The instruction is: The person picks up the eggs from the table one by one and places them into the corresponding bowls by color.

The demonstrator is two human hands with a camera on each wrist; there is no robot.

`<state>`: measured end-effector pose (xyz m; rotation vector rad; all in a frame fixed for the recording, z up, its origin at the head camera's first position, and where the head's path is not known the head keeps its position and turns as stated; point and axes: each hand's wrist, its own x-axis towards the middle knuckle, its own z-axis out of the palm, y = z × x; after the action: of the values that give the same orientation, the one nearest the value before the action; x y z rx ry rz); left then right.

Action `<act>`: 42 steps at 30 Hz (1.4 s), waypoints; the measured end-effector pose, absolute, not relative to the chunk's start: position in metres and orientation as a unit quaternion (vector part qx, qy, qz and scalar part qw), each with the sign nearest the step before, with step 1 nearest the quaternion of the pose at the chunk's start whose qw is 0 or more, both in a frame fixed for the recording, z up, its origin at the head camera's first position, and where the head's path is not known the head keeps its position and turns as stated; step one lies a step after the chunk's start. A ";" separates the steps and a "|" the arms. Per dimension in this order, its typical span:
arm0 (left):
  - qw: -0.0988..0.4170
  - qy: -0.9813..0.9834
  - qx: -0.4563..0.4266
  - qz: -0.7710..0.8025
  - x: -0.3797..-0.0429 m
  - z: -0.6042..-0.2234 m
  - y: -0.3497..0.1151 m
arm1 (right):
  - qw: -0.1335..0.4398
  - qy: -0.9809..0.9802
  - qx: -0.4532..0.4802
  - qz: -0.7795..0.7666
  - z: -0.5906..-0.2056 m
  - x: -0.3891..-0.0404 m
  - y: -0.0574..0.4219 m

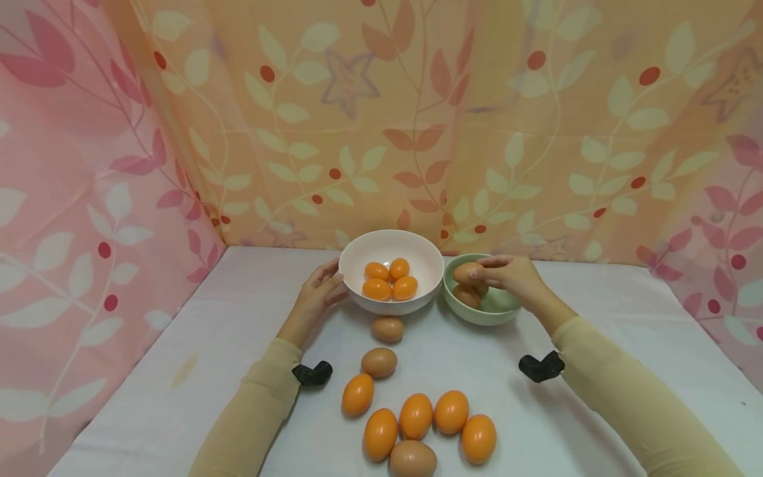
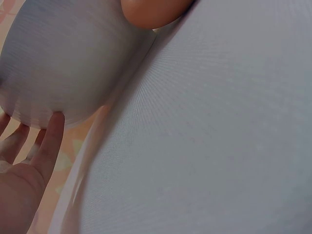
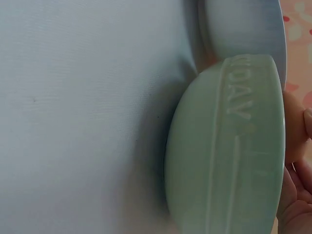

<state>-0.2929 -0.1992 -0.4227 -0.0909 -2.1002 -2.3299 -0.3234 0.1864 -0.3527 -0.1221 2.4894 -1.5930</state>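
My left hand (image 1: 316,291) rests its fingertips on the left side of a white bowl (image 1: 426,258); the fingers look fairly straight in the left wrist view. Several orange eggs (image 1: 377,289) lie inside that bowl. To its right stands a smaller pale green bowl (image 1: 484,317) with raised lettering on its outer wall. Over the green bowl, my right hand (image 1: 517,277) pinches a brown egg (image 1: 466,272) between thumb and fingers. Below the held egg, another brown egg (image 1: 465,297) lies in the green bowl, and a further one is partly hidden behind them.
On the white tablecloth (image 1: 238,318), in front of the white bowl, lie brown eggs (image 1: 388,329) and several orange eggs (image 1: 415,416). One brown egg (image 1: 413,458) is at the bottom edge of the head view. A patterned curtain (image 1: 381,165) hangs behind the bowls.
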 end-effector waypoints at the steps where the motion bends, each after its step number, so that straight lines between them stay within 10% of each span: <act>1: 0.002 -0.669 -0.030 -0.743 -0.293 -0.423 -0.199 | 0.091 0.835 -0.039 -0.541 -0.353 -0.324 0.186; 42: 0.004 -0.677 -0.035 -0.735 -0.292 -0.423 -0.199 | 0.033 0.925 -0.085 -0.370 -0.368 -0.337 0.169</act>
<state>-0.2918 -0.1992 -0.4226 -0.1101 -2.1210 -2.3033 -0.3369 0.1689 -0.3685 -0.2602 2.8447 -1.1379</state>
